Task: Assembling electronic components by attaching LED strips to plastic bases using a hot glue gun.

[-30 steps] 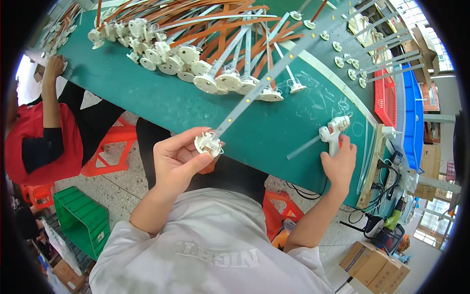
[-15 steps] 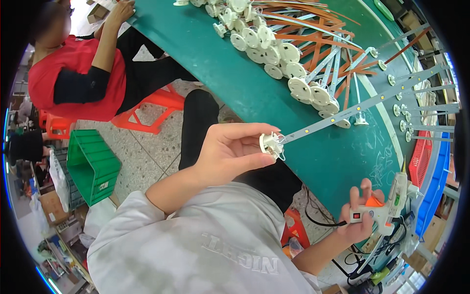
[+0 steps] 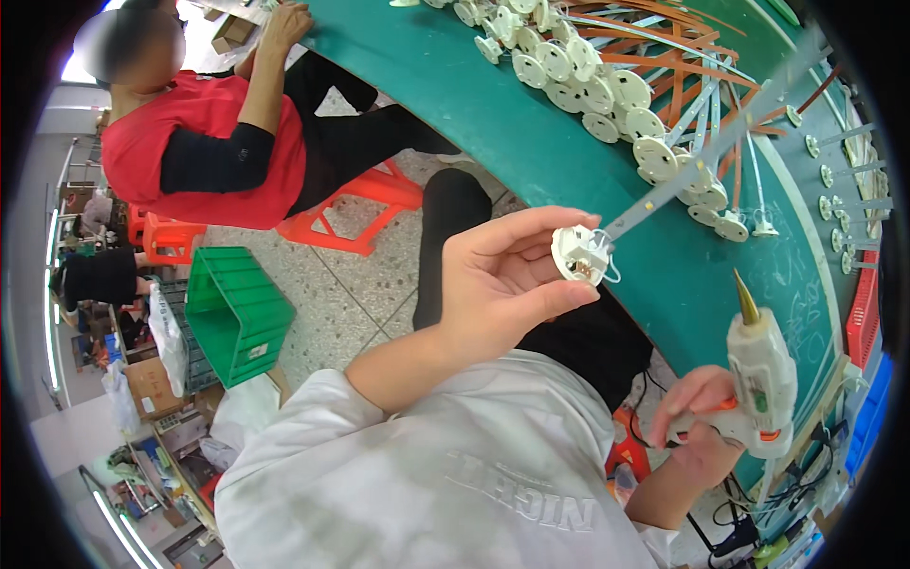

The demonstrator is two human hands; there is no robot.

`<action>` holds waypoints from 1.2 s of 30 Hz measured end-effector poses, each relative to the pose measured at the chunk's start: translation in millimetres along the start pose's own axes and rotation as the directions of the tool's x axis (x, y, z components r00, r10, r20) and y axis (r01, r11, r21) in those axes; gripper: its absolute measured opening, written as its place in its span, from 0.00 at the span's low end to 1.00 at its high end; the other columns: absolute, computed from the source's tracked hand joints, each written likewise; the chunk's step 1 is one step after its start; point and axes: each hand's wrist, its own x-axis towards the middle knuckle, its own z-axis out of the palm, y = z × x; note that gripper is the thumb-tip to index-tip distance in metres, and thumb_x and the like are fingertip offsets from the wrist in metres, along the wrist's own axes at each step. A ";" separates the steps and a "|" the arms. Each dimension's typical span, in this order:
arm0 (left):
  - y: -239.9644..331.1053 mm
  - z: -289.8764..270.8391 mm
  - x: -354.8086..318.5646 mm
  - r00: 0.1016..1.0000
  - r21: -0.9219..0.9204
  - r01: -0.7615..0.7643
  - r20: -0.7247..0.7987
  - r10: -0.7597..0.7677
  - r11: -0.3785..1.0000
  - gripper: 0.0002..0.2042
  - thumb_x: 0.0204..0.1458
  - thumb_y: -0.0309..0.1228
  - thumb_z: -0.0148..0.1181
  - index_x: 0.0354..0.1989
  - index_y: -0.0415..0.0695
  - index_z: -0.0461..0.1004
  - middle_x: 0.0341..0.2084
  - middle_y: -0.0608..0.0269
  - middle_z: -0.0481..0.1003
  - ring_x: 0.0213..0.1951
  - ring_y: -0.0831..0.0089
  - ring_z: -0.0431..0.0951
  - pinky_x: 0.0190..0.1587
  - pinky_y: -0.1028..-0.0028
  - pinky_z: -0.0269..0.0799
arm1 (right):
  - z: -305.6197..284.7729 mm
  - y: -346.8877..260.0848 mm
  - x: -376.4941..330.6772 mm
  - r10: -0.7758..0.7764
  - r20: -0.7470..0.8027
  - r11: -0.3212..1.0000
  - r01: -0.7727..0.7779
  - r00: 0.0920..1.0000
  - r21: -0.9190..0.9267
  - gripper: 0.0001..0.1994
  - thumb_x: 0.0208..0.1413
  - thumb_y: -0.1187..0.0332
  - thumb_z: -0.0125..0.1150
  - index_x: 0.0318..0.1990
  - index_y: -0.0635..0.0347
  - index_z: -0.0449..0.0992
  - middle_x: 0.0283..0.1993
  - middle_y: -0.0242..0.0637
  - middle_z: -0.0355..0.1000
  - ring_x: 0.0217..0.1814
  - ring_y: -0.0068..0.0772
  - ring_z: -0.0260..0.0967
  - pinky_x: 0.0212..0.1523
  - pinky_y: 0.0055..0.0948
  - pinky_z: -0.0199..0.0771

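Between the thumb and fingers of my left hand is a round white plastic end cap, tilted so its inside with white wires shows. From the cap a thin LED strip runs up and right over the table, blurred toward its far end. Lower right, my right hand grips a white hot glue gun by its handle. The gun's pointed metal nozzle aims upward, apart from the cap.
On the green table lies a pile of white round caps with brown and white strips. More capped strips line the far right edge, near a red basket. A co-worker in a red shirt sits at left. A green crate stands on the floor.
The glue gun has swung from tilted right to nearly upright, its nozzle closer to the cap. The view has shifted, moving the scene rightward. My left hand keeps its hold on the cap.
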 end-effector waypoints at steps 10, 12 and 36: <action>-3.6 9.8 9.4 0.991 -0.188 -0.047 -0.133 0.022 0.981 0.25 0.46 0.12 0.62 0.55 0.29 0.66 0.51 0.46 0.72 0.52 0.64 0.75 0.53 0.69 0.74 | 20.1 -14.4 -0.7 0.073 0.106 0.694 0.026 0.992 -0.720 0.10 0.51 0.72 0.60 0.38 0.69 0.70 0.36 0.51 0.70 0.24 0.33 0.69 0.25 0.27 0.68; -2.7 5.8 7.7 0.994 -0.177 -0.025 -0.110 0.006 0.984 0.24 0.46 0.12 0.62 0.55 0.29 0.66 0.49 0.47 0.73 0.50 0.66 0.76 0.53 0.70 0.75 | 31.9 -21.4 2.5 0.096 0.086 0.581 0.014 0.992 -0.814 0.10 0.51 0.72 0.61 0.37 0.71 0.73 0.35 0.50 0.72 0.27 0.32 0.71 0.31 0.30 0.70; 8.7 25.5 -14.9 0.979 -0.023 0.192 0.073 -0.190 0.981 0.25 0.42 0.14 0.68 0.52 0.27 0.69 0.47 0.47 0.75 0.48 0.67 0.77 0.52 0.70 0.74 | 72.5 20.4 63.6 -0.277 -0.327 0.954 0.219 0.903 -0.203 0.17 0.48 0.85 0.61 0.44 0.65 0.64 0.47 0.43 0.64 0.45 0.35 0.72 0.58 0.46 0.73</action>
